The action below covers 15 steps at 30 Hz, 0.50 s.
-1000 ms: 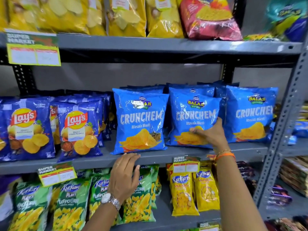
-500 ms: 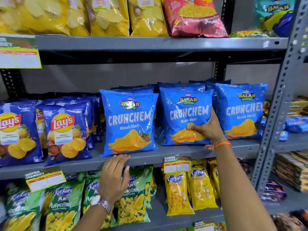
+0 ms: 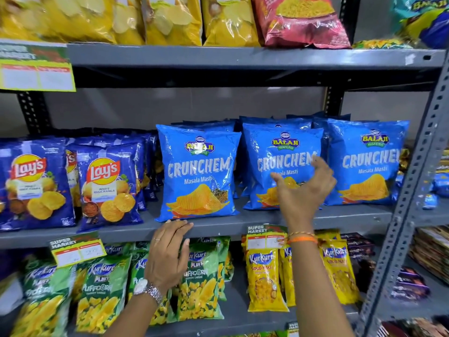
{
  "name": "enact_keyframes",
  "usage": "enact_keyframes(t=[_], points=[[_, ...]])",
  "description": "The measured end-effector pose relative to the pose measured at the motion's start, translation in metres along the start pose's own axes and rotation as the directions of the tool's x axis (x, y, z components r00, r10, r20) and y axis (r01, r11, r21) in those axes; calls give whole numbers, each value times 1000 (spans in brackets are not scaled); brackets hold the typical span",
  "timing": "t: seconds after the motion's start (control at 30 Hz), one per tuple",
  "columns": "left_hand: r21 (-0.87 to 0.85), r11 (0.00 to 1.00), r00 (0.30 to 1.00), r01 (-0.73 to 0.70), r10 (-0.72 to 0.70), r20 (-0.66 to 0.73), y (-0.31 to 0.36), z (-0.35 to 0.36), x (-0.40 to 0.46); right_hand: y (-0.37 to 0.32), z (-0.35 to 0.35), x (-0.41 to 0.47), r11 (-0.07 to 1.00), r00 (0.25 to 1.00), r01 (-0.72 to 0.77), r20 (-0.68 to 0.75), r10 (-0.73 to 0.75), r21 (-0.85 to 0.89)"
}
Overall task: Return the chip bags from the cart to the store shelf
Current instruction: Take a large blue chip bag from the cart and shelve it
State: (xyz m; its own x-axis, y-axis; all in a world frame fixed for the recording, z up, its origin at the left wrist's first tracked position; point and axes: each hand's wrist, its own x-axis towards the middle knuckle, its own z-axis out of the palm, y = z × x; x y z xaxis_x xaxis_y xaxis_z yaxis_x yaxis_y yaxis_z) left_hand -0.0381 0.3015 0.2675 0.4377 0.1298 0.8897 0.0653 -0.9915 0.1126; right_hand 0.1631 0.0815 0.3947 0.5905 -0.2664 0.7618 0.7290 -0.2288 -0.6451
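Note:
Three light-blue Crunchem bags stand upright in a row on the grey middle shelf (image 3: 243, 226): a left bag (image 3: 198, 172), a middle bag (image 3: 279, 154) and a right bag (image 3: 366, 161), with more bags behind them. My right hand (image 3: 303, 188) hovers open just in front of the middle bag, fingers spread, holding nothing. My left hand (image 3: 168, 254), with a watch on the wrist, rests its fingertips on the front lip of the shelf below the left bag. The cart is out of view.
Dark-blue Lay's bags (image 3: 109, 188) fill the shelf's left part. Yellow bags and a red bag (image 3: 301, 20) sit on the top shelf. Green Kurkure Puffcorn bags (image 3: 99, 290) and yellow Kurkure bags (image 3: 263, 280) stand below. A grey perforated upright (image 3: 418, 190) bounds the right side.
My right hand has let go of the middle Crunchem bag and opened, drawing slightly back. The bag stays standing on the shelf. My left hand has kept its place on the shelf edge.

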Motion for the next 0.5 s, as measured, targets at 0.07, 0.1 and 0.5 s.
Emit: enact_keyframes(t=[0.07, 0.1, 0.5], points=[[6, 1000, 1000, 3, -3, -2, -4, -3, -2, -25, 19, -20, 983, 986, -47, 168, 17, 175], [9, 1000, 1000, 4, -4, 2, -6, -5, -2, -37, 29, -26, 960, 943, -152, 325, 70, 237], [18, 1000, 1000, -16, 16, -9, -17, -1, -4, -51, 92, -33, 849, 672, -295, 726, -142, 439]])
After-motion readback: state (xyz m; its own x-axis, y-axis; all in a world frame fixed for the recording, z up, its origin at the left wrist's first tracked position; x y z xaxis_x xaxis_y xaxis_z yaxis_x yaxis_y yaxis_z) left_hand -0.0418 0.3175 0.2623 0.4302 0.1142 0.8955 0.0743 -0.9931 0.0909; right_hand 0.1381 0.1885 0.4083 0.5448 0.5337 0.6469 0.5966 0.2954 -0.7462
